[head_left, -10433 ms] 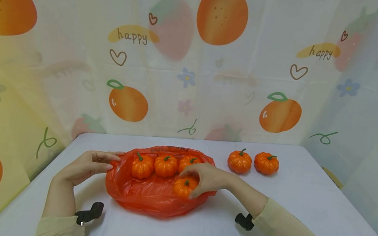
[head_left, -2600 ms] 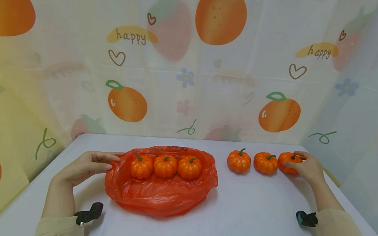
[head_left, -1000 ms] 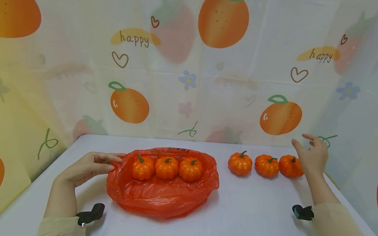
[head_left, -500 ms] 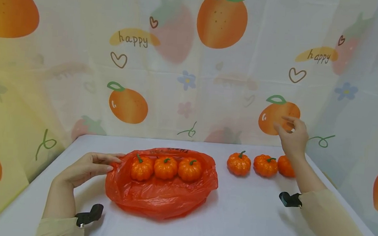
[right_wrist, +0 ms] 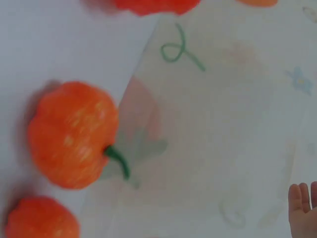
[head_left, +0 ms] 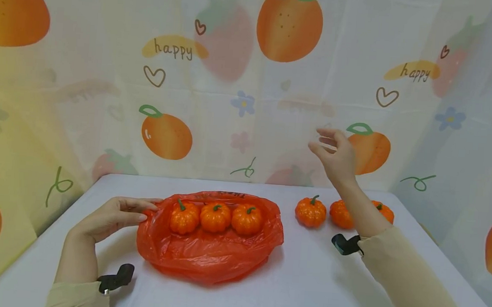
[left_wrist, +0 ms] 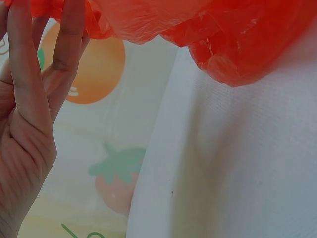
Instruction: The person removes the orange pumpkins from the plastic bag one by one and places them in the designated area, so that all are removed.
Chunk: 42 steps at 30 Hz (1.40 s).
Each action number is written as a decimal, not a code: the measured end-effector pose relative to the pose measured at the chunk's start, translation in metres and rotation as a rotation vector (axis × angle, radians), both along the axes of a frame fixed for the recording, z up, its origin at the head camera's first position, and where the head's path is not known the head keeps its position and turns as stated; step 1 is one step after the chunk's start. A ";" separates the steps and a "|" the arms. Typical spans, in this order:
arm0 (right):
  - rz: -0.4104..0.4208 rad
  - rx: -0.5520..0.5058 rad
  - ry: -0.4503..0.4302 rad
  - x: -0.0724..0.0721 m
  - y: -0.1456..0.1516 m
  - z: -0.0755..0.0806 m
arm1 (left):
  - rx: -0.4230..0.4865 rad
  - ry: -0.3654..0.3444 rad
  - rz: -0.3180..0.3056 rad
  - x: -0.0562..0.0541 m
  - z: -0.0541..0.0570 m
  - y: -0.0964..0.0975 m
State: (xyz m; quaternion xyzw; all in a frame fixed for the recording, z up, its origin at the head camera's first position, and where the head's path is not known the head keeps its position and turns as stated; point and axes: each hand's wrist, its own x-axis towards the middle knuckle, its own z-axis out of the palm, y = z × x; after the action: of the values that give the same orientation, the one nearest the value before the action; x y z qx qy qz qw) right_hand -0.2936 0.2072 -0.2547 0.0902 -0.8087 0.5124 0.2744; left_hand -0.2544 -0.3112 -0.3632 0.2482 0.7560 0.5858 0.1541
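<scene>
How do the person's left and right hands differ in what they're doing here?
The left hand pinches the side edge of the red plastic bag, while the right hand holds nothing, its thumb and fingers apart. The left hand is low, beside the bag; the right hand is raised in the air, higher than the pumpkins. Both are bare and come out of beige sleeves.

Soft light in head view, yellowish far left, faint shadow by bag point(head_left: 211, 251); pumpkin point(right_wrist: 74, 134) blurry, left in right-wrist view.
</scene>
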 end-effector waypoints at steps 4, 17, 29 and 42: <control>0.116 -0.003 -0.013 0.001 -0.026 0.008 | 0.007 0.010 -0.004 0.000 0.000 -0.001; 0.370 0.025 -0.054 -0.002 -0.100 0.015 | 0.010 0.008 -0.007 0.003 0.003 0.000; 0.569 0.074 -0.154 -0.010 -0.154 0.002 | -0.002 0.005 0.005 0.004 0.005 0.001; 0.709 0.088 -0.233 -0.012 -0.192 -0.032 | 0.000 0.016 -0.005 0.001 0.004 0.002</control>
State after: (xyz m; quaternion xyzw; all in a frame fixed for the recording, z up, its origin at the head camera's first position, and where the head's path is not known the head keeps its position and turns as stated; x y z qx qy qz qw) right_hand -0.3059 0.0153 -0.2863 0.3175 -0.7742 0.5473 -0.0181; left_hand -0.2534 -0.3094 -0.3597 0.2548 0.7564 0.5835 0.1495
